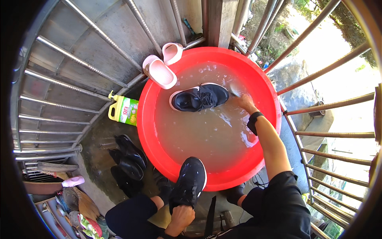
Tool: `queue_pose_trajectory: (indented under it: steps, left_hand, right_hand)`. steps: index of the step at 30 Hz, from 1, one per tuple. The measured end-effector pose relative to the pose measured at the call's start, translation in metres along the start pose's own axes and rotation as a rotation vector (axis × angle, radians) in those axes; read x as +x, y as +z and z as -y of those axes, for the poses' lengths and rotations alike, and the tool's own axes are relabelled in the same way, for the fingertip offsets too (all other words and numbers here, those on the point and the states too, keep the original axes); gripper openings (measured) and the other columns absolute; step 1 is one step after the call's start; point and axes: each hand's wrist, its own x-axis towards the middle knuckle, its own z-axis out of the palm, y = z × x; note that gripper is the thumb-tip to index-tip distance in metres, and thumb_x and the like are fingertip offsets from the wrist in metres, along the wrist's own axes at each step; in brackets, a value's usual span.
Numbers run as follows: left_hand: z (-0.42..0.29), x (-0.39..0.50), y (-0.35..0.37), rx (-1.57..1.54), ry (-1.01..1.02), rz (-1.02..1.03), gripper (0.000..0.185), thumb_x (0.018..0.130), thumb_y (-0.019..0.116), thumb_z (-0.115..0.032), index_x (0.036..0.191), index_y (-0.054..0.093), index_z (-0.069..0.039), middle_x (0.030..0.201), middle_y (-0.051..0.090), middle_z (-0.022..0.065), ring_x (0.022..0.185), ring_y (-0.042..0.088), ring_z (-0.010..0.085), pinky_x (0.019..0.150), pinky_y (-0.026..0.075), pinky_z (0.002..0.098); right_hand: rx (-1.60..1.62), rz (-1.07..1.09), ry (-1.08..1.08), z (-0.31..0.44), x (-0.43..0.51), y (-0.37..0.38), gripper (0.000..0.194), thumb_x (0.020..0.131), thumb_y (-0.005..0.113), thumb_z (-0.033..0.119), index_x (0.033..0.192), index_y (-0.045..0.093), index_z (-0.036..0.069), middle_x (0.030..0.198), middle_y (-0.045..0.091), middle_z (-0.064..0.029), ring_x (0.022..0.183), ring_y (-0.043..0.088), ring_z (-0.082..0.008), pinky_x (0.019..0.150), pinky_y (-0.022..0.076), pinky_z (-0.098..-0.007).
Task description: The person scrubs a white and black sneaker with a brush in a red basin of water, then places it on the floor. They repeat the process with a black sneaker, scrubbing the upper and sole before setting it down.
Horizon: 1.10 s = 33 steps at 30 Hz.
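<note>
My left hand (pixel 182 218) grips a black sneaker (pixel 191 176) with a white sole edge at its heel end. The sneaker's toe points away from me, over the near rim of a large red plastic tub (pixel 146 131). Murky water fills the tub. Its mate, a second black sneaker (pixel 209 97), lies in the water on the far side with its opening up. Beside that shoe's toe, my right hand (pixel 247 103) dips at the water's surface, its fingers around a pale object (pixel 235 89) that is partly under water and too blurred to name.
Pink clogs (pixel 162 73) rest at the tub's far left rim. A yellow-green detergent jug (pixel 124 110) with a pump stands left. Black shoes (pixel 128 162) lie on the wet floor. Metal railings (pixel 331 134) enclose both sides; a broom (pixel 86 204) and clutter sit lower left.
</note>
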Motion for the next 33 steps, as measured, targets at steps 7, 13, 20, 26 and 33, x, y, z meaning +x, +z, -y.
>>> queue_pose_trajectory:
  steps: [7, 13, 20, 26, 33]
  left_hand:
    - [-0.001, -0.002, 0.016, 0.091, 0.043, -0.026, 0.019, 0.074, 0.056, -0.014, 0.066, 0.068, -0.002, 0.067, 0.064, 0.0212, 0.063, 0.066, 0.0356, 0.061, 0.053, 0.0449]
    - [0.011, -0.004, 0.031, 0.104, 0.116, -0.170, 0.018, 0.074, 0.058, -0.014, 0.067, 0.067, 0.000, 0.069, 0.064, 0.0219, 0.064, 0.065, 0.0371, 0.061, 0.052, 0.0463]
    - [0.027, 0.004, 0.044, -0.075, 0.059, -0.040, 0.056, 0.073, 0.072, -0.033, 0.111, 0.058, 0.006, 0.111, 0.059, 0.0294, 0.106, 0.057, 0.0398, 0.091, 0.047, 0.0413]
    - [0.034, 0.014, 0.043, -0.264, -0.018, 0.189, 0.088, 0.073, 0.072, -0.038, 0.138, 0.031, 0.005, 0.136, 0.040, 0.0297, 0.128, 0.040, 0.0370, 0.106, 0.033, 0.0369]
    - [0.027, 0.007, 0.040, -1.927, -0.216, -0.047, 0.049, 0.081, 0.073, -0.028, 0.121, 0.056, -0.005, 0.113, 0.062, 0.0076, 0.104, 0.059, 0.0211, 0.094, 0.044, 0.0373]
  right_hand:
    - [0.706, 0.173, -0.125, -0.024, -0.062, -0.065, 0.042, 0.093, 0.051, 0.037, 0.085, 0.064, -0.002, 0.055, 0.048, -0.0023, 0.045, 0.044, -0.0139, 0.041, 0.0364, -0.0296]
    - [-0.332, -0.093, -0.106, -0.048, -0.133, -0.042, 0.028, 0.086, 0.050, 0.024, 0.091, 0.065, 0.002, 0.091, 0.067, -0.0225, 0.081, 0.067, -0.0355, 0.068, 0.0534, -0.0440]
    - [0.062, 0.201, -0.177, 0.008, -0.227, -0.011, 0.069, 0.081, 0.056, 0.059, 0.096, 0.063, -0.008, 0.096, 0.064, -0.0296, 0.092, 0.064, -0.0422, 0.080, 0.0509, -0.0477]
    - [0.202, 0.034, -0.369, 0.078, -0.333, 0.044, 0.075, 0.071, 0.064, 0.066, 0.093, 0.063, -0.005, 0.086, 0.065, -0.0288, 0.085, 0.065, -0.0412, 0.074, 0.0516, -0.0472]
    - [0.565, 0.229, -0.025, 0.063, -0.348, 0.087, 0.056, 0.067, 0.080, 0.042, 0.076, 0.064, -0.011, 0.067, 0.064, -0.0213, 0.063, 0.065, -0.0312, 0.057, 0.0513, -0.0384]
